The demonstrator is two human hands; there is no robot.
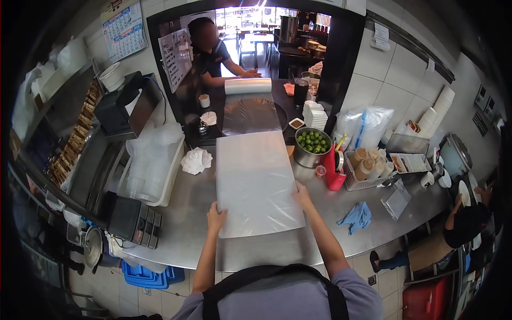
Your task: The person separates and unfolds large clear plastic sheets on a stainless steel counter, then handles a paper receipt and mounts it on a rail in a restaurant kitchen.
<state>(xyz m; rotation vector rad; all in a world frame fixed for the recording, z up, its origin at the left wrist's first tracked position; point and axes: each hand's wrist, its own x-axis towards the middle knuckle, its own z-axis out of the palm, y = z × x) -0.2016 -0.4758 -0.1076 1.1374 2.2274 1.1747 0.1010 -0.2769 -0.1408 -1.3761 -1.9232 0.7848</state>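
Observation:
A stack of clear plastic sheets or bags (256,184) lies on the steel counter (184,228) before me. My left hand (216,218) grips its left edge near the lower corner, and my right hand (302,196) grips the right edge a little higher up. Beyond the stack, a dark see-through plastic film (250,114) stretches across the pass-through ledge to a roll of plastic film (248,86). The far edge of the stack meets or overlaps this film; which of the two cannot be told.
Across the opening, a person (212,52) leans by the roll. Right: a steel pot of green citrus fruits (313,142), a red holder (335,172), a basket of squeeze bottles (366,180), a blue cloth (356,218). Left: crumpled paper (196,161), a bin of plastic containers (170,176). Another person (460,232) stands far right.

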